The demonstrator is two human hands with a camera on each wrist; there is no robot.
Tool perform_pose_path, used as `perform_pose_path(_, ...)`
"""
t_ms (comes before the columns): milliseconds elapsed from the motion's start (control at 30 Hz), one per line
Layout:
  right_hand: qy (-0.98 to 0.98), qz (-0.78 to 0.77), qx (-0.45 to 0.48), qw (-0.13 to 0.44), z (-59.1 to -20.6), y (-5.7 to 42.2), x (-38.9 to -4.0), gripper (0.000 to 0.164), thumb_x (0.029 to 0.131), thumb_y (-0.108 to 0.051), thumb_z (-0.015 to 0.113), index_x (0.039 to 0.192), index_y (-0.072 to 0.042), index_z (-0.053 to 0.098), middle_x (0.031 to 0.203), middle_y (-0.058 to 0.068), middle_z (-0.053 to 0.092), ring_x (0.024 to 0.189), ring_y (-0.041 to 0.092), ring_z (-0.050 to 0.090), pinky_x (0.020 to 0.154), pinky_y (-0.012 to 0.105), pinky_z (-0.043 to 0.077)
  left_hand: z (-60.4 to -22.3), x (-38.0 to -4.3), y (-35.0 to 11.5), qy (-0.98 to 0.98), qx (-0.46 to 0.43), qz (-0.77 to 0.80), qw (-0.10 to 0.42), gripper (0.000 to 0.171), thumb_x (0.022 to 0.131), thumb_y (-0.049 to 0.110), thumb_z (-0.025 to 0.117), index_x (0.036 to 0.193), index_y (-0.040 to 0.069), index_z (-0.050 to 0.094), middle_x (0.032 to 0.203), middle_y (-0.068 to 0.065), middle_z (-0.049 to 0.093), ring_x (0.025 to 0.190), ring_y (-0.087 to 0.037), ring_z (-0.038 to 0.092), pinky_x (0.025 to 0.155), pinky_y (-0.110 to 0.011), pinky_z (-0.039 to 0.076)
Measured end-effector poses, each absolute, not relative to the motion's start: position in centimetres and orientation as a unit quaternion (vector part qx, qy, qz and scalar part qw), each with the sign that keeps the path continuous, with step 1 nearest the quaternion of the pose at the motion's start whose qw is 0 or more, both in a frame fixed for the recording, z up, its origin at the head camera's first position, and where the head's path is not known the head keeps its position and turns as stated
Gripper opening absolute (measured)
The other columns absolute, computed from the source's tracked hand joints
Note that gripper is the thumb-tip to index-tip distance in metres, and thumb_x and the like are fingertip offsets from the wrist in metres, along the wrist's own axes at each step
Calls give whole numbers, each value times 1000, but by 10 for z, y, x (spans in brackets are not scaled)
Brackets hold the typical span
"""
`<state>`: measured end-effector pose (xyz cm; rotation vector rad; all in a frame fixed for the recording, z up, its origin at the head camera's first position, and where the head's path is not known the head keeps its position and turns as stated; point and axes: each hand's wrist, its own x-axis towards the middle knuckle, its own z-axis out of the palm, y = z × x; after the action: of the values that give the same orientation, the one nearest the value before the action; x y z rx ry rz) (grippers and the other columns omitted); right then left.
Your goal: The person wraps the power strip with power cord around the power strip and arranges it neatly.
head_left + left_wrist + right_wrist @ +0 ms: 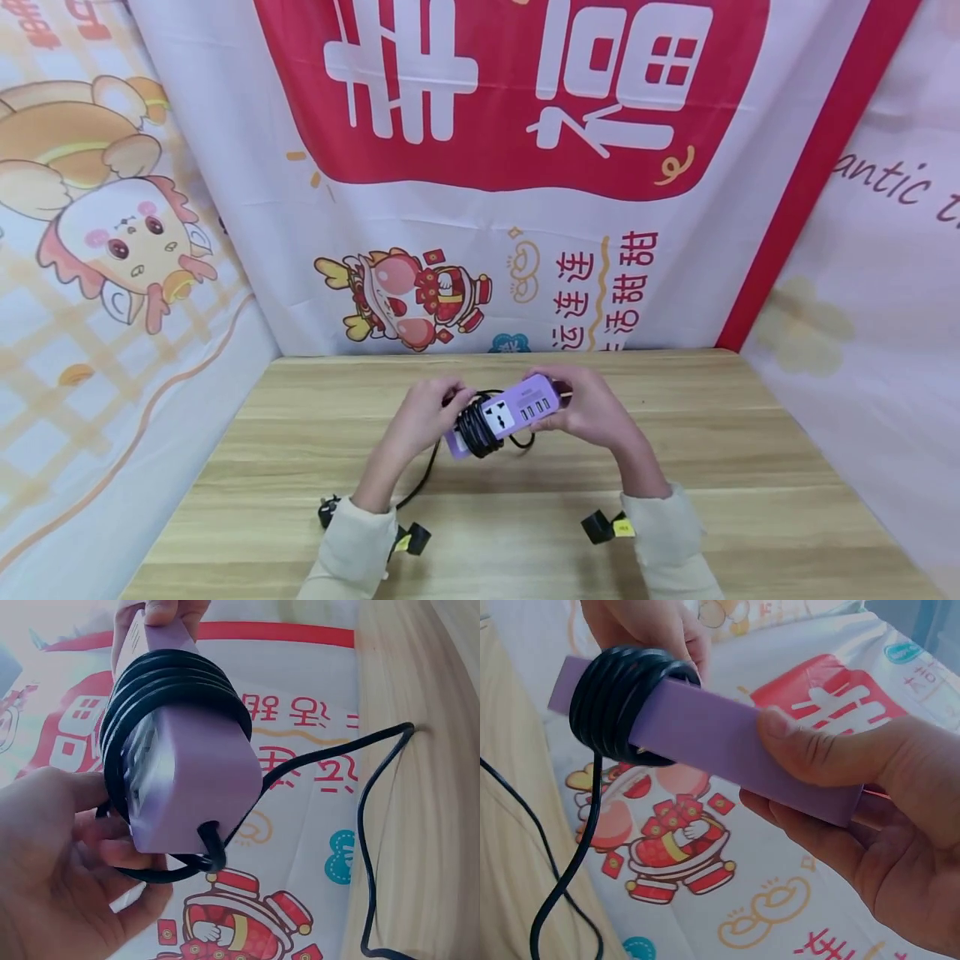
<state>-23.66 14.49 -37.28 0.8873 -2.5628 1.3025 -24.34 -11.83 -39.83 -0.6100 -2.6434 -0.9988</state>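
Observation:
A purple power strip [534, 400] with a white socket and several USB ports is held up over the table, slightly tilted. Black cord [477, 429] is wound in several turns round its left part. My right hand [592, 408] grips the strip's right end, the thumb on its plain back [712, 739] in the right wrist view. At the wound end, my left hand [427, 414] has curled fingers on the cord, beside the strip's end [199, 780] in the left wrist view. Some of its fingertips are hidden behind the coil and strip.
A loose length of cord runs down to the wooden table [510, 508], with a black plug [327, 510] by the left sleeve. Printed cloth [495, 217] hangs behind the table and on both sides. Black wrist devices [597, 527] with yellow labels sit by both sleeves.

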Motion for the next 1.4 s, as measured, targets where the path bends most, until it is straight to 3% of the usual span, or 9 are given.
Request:
perform_pose_path(267, -853, 429, 284, 87, -365, 148, -233, 52, 67, -5, 91, 112, -21, 70, 108, 0, 72, 91, 17, 68, 79, 32, 60, -388, -239, -125, -880, -253, -376, 142, 12, 100, 15, 61, 97, 8, 70, 76, 1, 65, 64, -8, 53, 57, -21, 47)
perform_pose_path(533, -861, 420, 269, 98, -361, 154, -228, 55, 68, -3, 90, 116, -20, 69, 112, 4, 71, 96, 22, 68, 79, 36, 61, -385, -242, -133, -874, -297, -379, 69, 12, 101, 17, 58, 93, 12, 66, 78, 1, 63, 68, -9, 53, 59, -22, 46)
perform_pose_path(767, -864, 412, 259, 126, -362, 167, -230, 60, 66, -2, 91, 118, -19, 68, 110, 4, 71, 93, 21, 68, 77, 31, 61, -389, -247, -139, -827, -322, -461, 2, 14, 103, 16, 55, 103, 8, 66, 78, -4, 62, 67, -10, 55, 61, -23, 49)
perform_pose_path(967, -863, 417, 252, 131, -364, 166, -233, 59, 67, -4, 91, 119, -16, 68, 109, 6, 71, 92, 21, 69, 75, 29, 61, -387, -244, -131, -856, -310, -412, 49, 16, 104, 19, 53, 102, 10, 66, 79, 0, 62, 67, -9, 53, 59, -22, 47)
perform_pose_path(1167, -869, 390, 256, 167, -367, 150, -233, 57, 66, 1, 90, 116, -13, 68, 112, 7, 70, 96, 24, 69, 75, 28, 61, -385, -238, -118, -872, -272, -391, 112, 17, 102, 17, 55, 101, 4, 67, 82, -5, 68, 68, -9, 56, 61, -21, 50)
perform_pose_path(1400, -877, 364, 254, 184, -372, 136, -235, 58, 66, 1, 90, 118, -9, 66, 117, 9, 69, 102, 27, 68, 80, 35, 61, -385, -231, -108, -865, -250, -420, 116, 15, 101, 13, 56, 102, 1, 67, 81, -8, 69, 65, -9, 58, 55, -20, 51)
